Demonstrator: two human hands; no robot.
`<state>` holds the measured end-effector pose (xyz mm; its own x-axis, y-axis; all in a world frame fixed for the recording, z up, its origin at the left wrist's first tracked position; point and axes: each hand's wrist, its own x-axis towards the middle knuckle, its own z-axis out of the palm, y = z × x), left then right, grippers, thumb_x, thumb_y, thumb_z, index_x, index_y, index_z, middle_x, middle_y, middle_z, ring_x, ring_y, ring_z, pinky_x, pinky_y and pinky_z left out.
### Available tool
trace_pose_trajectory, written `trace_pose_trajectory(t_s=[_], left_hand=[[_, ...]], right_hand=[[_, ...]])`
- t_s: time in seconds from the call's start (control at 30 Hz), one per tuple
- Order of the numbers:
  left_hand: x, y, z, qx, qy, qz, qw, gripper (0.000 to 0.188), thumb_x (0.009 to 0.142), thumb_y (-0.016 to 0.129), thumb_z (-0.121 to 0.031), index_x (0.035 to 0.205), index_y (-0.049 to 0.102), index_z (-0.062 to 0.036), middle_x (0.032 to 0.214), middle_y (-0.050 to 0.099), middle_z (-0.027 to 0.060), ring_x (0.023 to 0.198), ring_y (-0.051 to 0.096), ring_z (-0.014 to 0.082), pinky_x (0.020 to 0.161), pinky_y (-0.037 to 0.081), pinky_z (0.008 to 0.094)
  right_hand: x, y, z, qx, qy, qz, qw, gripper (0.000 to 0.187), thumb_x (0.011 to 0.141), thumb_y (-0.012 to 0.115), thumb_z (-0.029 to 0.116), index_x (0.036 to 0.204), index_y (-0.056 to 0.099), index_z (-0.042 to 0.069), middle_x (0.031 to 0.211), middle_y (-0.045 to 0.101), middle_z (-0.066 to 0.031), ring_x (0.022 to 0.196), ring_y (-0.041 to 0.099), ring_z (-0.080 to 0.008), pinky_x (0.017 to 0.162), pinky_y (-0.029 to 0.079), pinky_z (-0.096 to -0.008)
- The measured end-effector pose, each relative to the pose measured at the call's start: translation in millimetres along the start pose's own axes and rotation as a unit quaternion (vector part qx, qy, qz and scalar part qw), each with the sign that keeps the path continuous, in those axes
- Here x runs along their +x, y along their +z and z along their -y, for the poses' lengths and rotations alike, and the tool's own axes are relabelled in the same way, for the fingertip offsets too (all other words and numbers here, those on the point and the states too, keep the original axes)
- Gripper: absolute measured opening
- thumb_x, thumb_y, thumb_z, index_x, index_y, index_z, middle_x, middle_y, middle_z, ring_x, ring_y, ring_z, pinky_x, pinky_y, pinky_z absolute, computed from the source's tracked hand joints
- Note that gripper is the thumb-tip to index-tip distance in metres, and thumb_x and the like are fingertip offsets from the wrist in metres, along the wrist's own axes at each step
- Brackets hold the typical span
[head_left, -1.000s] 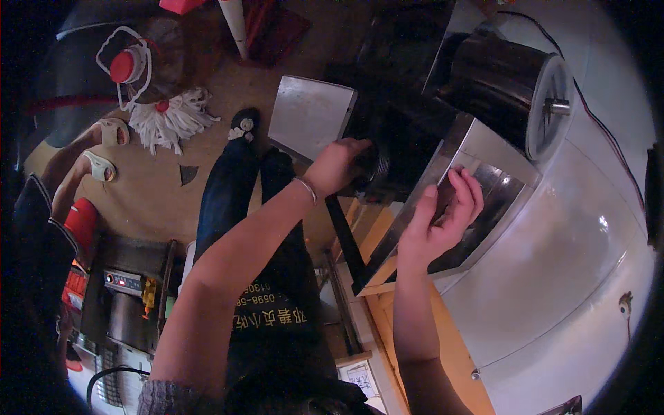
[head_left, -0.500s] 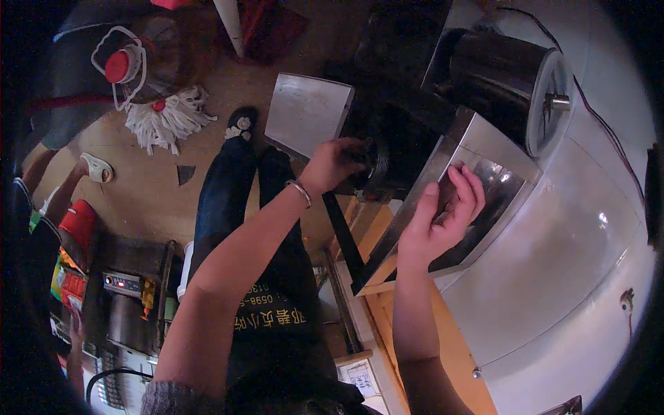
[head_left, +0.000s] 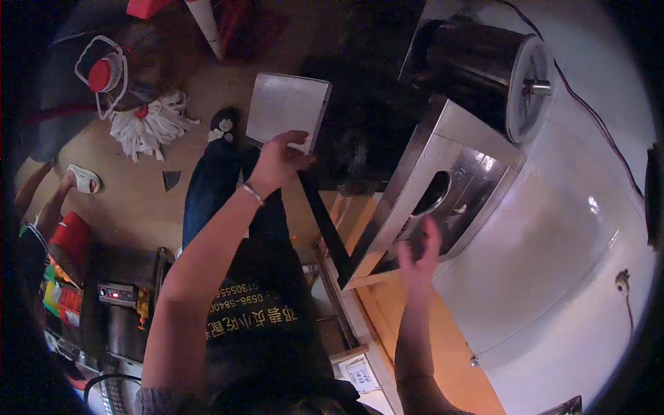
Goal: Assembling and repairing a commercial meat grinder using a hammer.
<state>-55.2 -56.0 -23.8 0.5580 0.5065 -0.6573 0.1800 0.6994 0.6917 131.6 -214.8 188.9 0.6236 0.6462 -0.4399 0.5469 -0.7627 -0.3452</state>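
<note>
My left hand (head_left: 277,164) is held out beside the lower edge of a pale square panel (head_left: 287,107), overlapping its corner, fingers apart and nothing visible in them. To its right, in shadow, is a dark ribbed round part (head_left: 356,151) of a machine. My right hand (head_left: 418,252), blurred by motion, is raised over the near end of a shiny steel tray (head_left: 477,142), thumb and fingers apart and nothing seen in them. An oval opening (head_left: 434,192) shows in the tray, beyond my right fingertips. I cannot tell whether either hand touches metal.
A dark cylinder (head_left: 477,62) with a clear rim and metal shaft lies beyond the tray. A black bar (head_left: 325,225) runs below the machine. At left are a white string mop (head_left: 152,128), a red-capped jug (head_left: 100,75) and another person's leg (head_left: 59,197). A cable (head_left: 588,111) crosses the white surface.
My left hand has moved left, away from the dark ribbed part. My right hand has drawn back toward me, uncovering the oval opening in the tray. The whole view has shifted slightly.
</note>
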Motion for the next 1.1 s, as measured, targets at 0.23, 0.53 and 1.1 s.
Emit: trace_pose_trajectory(t_s=[0.23,0.53,1.1], left_hand=[[-38,-50,38,0.116,-0.006,-0.003,0.993,0.040,0.073,0.063,0.002,0.111,0.050,-0.0008,0.099,0.057,0.0068,0.085,0.058,0.0141,0.075,0.048,0.0269],[-64,-80,53,0.112,-0.040,-0.088,0.989,0.032,0.069,0.070,-0.012,0.098,0.060,-0.0030,0.086,0.063,0.0086,0.070,0.060,0.0137,0.065,0.047,0.0257],[-82,-62,21,0.001,-0.010,-0.076,0.997,0.030,0.073,0.065,-0.008,0.101,0.056,0.0006,0.087,0.061,0.0095,0.071,0.060,0.0136,0.065,0.048,0.0247]], right_hand=[[6,26,16,-0.082,0.055,0.031,0.995,0.083,0.052,0.078,0.012,0.123,0.036,0.006,0.120,0.041,-0.0194,0.113,0.038,-0.0371,0.095,0.035,-0.0424],[23,21,-15,-0.175,-0.009,0.008,0.985,0.073,0.045,0.081,0.013,0.108,0.045,0.005,0.101,0.049,-0.0166,0.094,0.048,-0.0354,0.082,0.041,-0.0420],[16,-46,-9,0.249,0.139,-0.153,0.946,0.022,0.079,0.059,0.009,0.099,0.054,0.001,0.090,0.057,-0.0037,0.084,0.051,-0.0117,0.078,0.040,-0.0245]])
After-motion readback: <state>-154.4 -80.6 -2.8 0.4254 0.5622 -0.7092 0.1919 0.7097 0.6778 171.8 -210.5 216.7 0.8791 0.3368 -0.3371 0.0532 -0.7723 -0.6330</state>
